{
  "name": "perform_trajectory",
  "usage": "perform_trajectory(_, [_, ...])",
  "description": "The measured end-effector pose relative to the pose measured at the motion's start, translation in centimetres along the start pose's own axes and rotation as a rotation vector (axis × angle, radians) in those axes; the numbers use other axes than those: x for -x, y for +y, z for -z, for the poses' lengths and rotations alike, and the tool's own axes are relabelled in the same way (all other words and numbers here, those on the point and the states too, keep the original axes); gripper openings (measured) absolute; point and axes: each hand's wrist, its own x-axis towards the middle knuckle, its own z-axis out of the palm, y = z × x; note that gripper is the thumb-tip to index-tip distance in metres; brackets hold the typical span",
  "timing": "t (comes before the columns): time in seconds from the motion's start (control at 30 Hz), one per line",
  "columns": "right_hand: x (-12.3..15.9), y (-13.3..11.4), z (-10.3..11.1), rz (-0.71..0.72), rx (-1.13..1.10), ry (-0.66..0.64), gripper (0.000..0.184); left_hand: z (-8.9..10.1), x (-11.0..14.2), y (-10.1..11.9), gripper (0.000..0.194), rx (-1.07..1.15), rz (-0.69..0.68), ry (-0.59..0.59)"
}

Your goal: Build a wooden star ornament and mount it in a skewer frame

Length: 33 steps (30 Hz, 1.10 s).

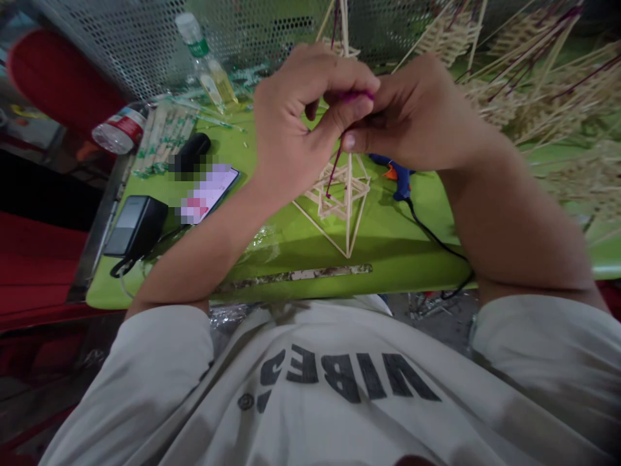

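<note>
My left hand and my right hand meet above a green table, both closed in a pinch on a thin purple strand that hangs down between them. Below the hands stands a frame of thin bamboo sticks, narrowing to a point near the table's front edge; its upper sticks pass up behind my fingers. Whether the strand is tied to the frame is hidden by my fingers.
A blue glue gun with a black cord lies right of the frame. A phone, a black adapter, packs of sticks and plastic bottles lie left. Several finished stick frames pile at the right.
</note>
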Motion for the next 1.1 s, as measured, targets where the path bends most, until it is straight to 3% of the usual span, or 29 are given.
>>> perform_trajectory(0.07, [-0.1, 0.0, -0.3, 0.000, 0.002, 0.017, 0.050, 0.0, 0.0, 0.1, 0.025, -0.043, -0.047, 0.003])
perform_trajectory(0.13, [-0.2, -0.1, -0.6, -0.010, 0.027, 0.041, 0.051, 0.0, -0.1, 0.4, 0.029, -0.050, -0.030, 0.024])
perform_trajectory(0.27, [0.0, -0.7, -0.7, -0.028, 0.033, 0.099, 0.035, -0.3, 0.1, 1.0, 0.046, 0.015, 0.144, 0.059])
perform_trajectory(0.4, [0.3, -1.2, -0.3, -0.039, 0.043, 0.105, 0.026, -0.2, 0.7, 0.0, 0.045, 0.151, 0.196, 0.072])
perform_trajectory(0.47, [0.3, -1.1, -0.3, -0.002, 0.019, 0.143, 0.030, 0.5, 1.1, -0.9, 0.059, 0.307, 0.302, -0.016])
perform_trajectory(0.57, [0.3, -0.7, -0.4, 0.045, -0.028, 0.190, 0.026, 2.2, 1.2, -1.6, 0.091, 0.459, 0.576, -0.277])
perform_trajectory(0.63, [0.3, -0.5, -0.6, 0.058, -0.016, 0.195, 0.013, 3.3, 0.9, -1.4, 0.082, 0.450, 0.689, -0.404])
perform_trajectory(0.73, [0.5, -0.8, -0.7, 0.046, 0.035, 0.203, 0.007, 4.0, 0.4, -0.9, 0.065, 0.403, 0.715, -0.515])
perform_trajectory(0.93, [1.3, -2.5, -0.7, -0.029, 0.178, 0.209, 0.014, 3.2, 0.9, -1.8, 0.072, 0.306, 0.648, -0.508])
perform_trajectory(1.1, [1.5, -3.4, -0.7, 0.044, 0.391, 0.174, 0.024, 3.1, 1.1, -1.8, 0.065, 0.301, 0.651, -0.494])
